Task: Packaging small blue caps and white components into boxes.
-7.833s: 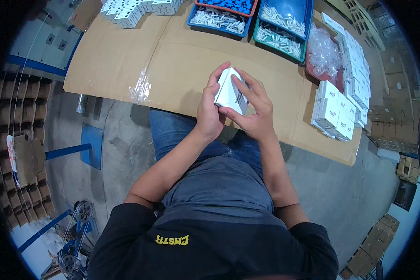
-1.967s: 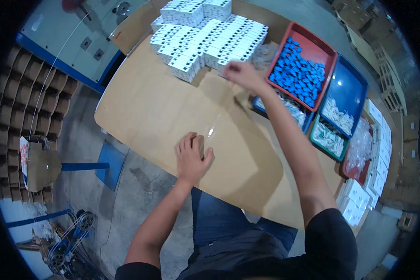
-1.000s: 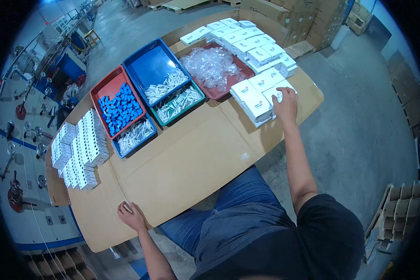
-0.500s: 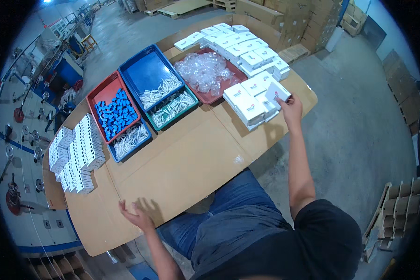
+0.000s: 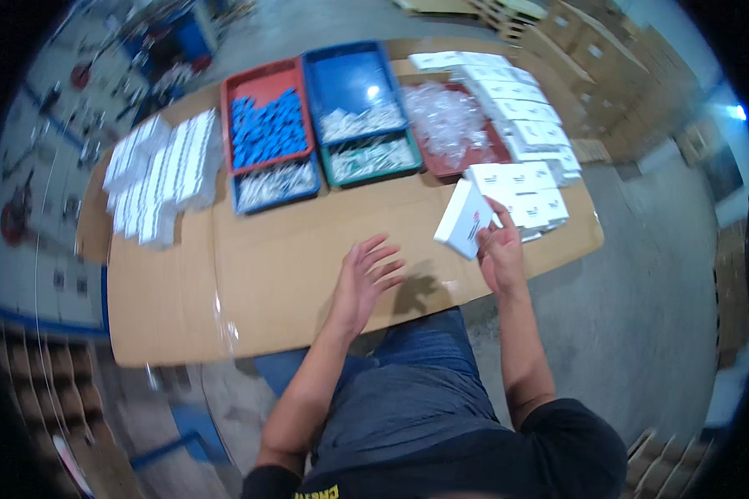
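My right hand [image 5: 501,254] grips a flat white box [image 5: 466,220] by its edge, thumb on the printed face. The box is tilted and held above the cardboard tabletop [image 5: 308,258], just left of a stack of similar white boxes [image 5: 531,193]. Over the middle of the table's near side hovers my left hand [image 5: 364,279], fingers spread and holding nothing. Its shadow falls on the cardboard to its right.
Beyond my hands stand a red tray [image 5: 302,75] of small blue pieces, blue and green trays [image 5: 341,66] with white sticks, and a red tray [image 5: 498,150] of clear plastic pieces. White boxes [image 5: 175,166] are stacked at left, more [image 5: 516,100] at far right.
My right hand has lifted the white box off the stack and brought it left. The left hand has moved right toward it, still open. The view has turned.
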{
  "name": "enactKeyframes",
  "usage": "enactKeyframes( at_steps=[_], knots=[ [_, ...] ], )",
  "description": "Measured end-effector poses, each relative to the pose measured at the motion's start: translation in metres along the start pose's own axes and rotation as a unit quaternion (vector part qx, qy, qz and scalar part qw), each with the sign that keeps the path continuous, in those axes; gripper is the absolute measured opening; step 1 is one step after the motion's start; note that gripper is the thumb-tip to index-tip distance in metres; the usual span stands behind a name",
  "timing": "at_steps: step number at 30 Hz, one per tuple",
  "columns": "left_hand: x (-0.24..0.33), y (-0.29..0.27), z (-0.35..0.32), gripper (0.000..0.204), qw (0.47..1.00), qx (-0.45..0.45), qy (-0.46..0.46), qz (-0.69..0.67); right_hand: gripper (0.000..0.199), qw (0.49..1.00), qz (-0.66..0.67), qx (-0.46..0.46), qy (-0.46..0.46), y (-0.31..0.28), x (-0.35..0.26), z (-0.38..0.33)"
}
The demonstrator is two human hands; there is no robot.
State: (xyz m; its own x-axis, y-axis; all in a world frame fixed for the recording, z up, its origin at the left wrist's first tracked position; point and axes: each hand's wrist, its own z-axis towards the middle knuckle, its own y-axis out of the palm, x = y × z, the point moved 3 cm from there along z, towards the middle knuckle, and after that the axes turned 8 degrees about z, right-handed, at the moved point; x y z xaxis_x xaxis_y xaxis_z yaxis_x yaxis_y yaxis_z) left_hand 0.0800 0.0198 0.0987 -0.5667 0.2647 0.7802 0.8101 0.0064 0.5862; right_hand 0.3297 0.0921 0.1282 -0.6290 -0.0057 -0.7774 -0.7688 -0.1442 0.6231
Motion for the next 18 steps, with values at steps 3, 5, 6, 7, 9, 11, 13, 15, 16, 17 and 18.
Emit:
enactKeyframes(
  at_steps=[3,5,6,7,9,11,13,15,16,17,18],
  knots=[
    [0.02,0.039,0.0,0.072,0.998,-0.036,-0.048,-0.018,0.062,0.994,0.029,-0.092,0.046,0.036,0.04,-0.02],
    [0.025,0.048,-0.009,0.071,0.999,-0.028,-0.029,-0.035,0.058,0.988,-0.012,-0.138,0.061,0.052,0.06,-0.025],
    [0.025,0.045,-0.012,0.071,0.998,-0.046,-0.015,-0.042,0.056,0.985,-0.092,-0.144,0.034,0.062,0.063,-0.026],
    [0.025,0.039,-0.014,0.071,0.998,-0.035,-0.013,-0.046,0.054,0.974,-0.169,-0.15,-0.004,0.073,0.061,-0.028],
    [0.027,0.028,-0.019,0.067,0.997,-0.053,0.012,-0.051,0.054,0.957,-0.231,-0.171,-0.029,0.089,0.06,-0.034],
    [0.031,0.025,-0.027,0.065,0.998,-0.027,0.019,-0.047,0.057,0.862,-0.434,-0.201,-0.169,0.103,0.055,-0.04],
    [0.031,0.022,-0.031,0.063,0.999,-0.003,0.025,-0.045,0.058,0.822,-0.481,-0.219,-0.212,0.109,0.056,-0.038],
    [0.027,0.018,-0.031,0.061,0.999,0.032,0.017,-0.032,0.06,0.776,-0.526,-0.237,-0.255,0.112,0.057,-0.034],
    [0.025,0.019,-0.031,0.061,0.999,0.036,0.015,-0.036,0.061,0.802,-0.477,-0.28,-0.227,0.113,0.06,-0.032],
    [0.021,0.018,-0.032,0.06,0.996,0.084,-0.027,-0.017,0.061,0.823,-0.424,-0.321,-0.198,0.114,0.063,-0.032],
    [0.017,0.015,-0.034,0.059,0.989,0.131,-0.068,0.001,0.061,0.823,-0.425,-0.323,-0.194,0.116,0.064,-0.034]
  ],
)
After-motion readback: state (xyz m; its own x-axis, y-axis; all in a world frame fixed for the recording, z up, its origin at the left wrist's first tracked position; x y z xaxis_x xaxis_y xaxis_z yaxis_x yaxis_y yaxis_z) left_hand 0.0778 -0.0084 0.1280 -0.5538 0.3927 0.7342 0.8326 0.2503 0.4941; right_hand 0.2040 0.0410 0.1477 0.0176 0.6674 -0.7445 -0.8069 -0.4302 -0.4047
